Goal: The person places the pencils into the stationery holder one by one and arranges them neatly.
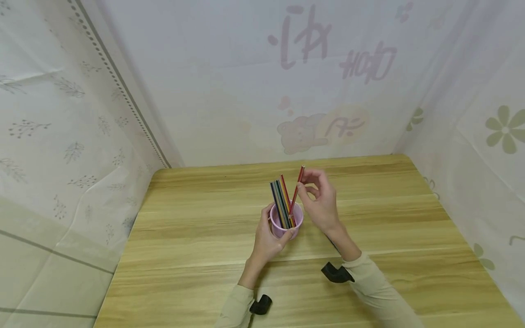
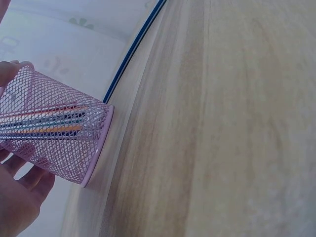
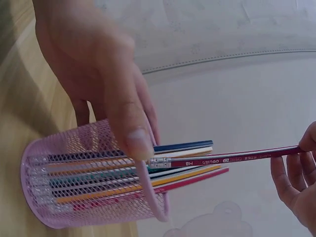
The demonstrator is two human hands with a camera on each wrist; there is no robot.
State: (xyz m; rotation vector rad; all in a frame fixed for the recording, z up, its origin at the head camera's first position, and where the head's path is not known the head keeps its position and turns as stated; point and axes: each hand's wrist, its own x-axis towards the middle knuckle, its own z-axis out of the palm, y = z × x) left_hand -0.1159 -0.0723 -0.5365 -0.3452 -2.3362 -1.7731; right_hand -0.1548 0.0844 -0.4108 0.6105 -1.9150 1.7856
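Observation:
My left hand point(image 1: 268, 241) grips a pink mesh pencil cup point(image 2: 54, 98), fingers on one side and thumb at the rim. Several pencils point(image 1: 280, 200) in dark blue, green, yellow and red lean together inside it, their metal-ferruled ends at the cup's bottom. Above and right of the cup, my right hand point(image 1: 321, 200) pinches a red pencil point(image 3: 237, 158) near its upper end between thumb and fingers. The pencil's ferrule end points down and overlaps the cup's rim, close by my left thumb point(image 3: 138, 140) in the right wrist view.
The wood-grain table point(image 1: 184, 241) extends around both hands. Pale printed cloth point(image 1: 229, 91) hangs behind and at both sides. A thin dark blue strip point(image 2: 133, 49) runs beyond the cup's base in the left wrist view. Black pieces point(image 1: 336, 273) sit at both cuffs.

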